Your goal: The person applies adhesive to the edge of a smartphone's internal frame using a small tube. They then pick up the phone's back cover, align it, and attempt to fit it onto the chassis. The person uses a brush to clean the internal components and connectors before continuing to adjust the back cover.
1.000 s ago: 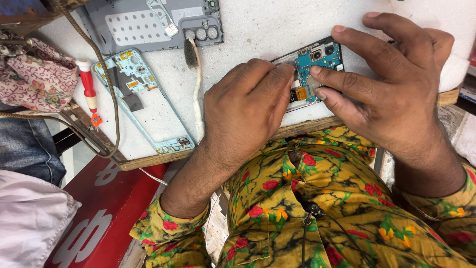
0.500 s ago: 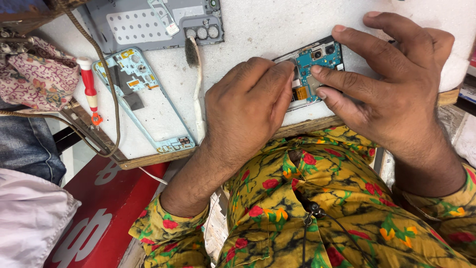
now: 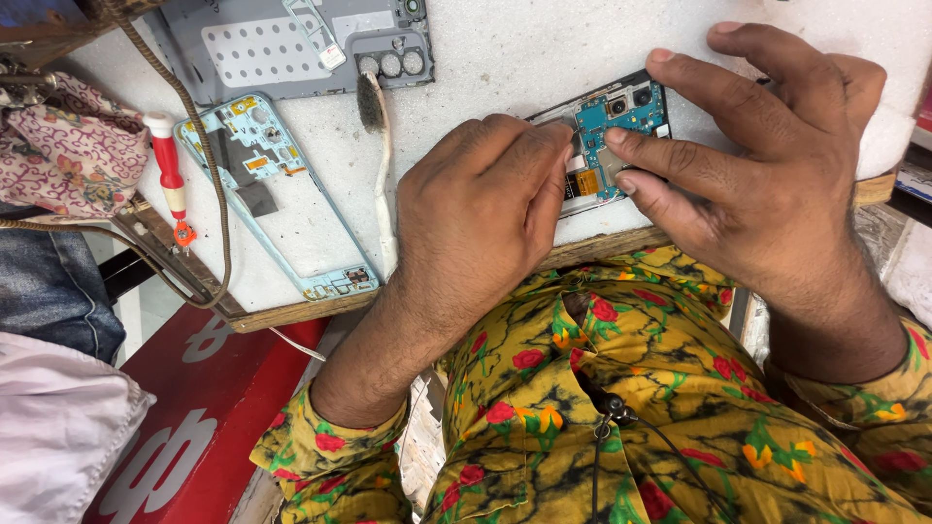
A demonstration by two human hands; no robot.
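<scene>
An opened phone (image 3: 612,131) with a blue circuit board lay near the tabletop's (image 3: 505,58) front edge, gripped by the left hand (image 3: 485,209) and pinched by the right hand (image 3: 767,184). A pale-blue phone frame (image 3: 267,194) and red screwdriver (image 3: 170,180) lay toward the left edge.

two hands (image 3: 485,223), one opened phone (image 3: 616,126), one screwdriver (image 3: 170,180)

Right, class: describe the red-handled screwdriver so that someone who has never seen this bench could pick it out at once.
Start at the white worktop and go to its left edge, beside the floral cloth. There the screwdriver lies lengthwise, just left of the pale blue phone frame. It alone is red and white with an orange tip end; the neighbouring brush is dark-bristled with a white handle.
</scene>
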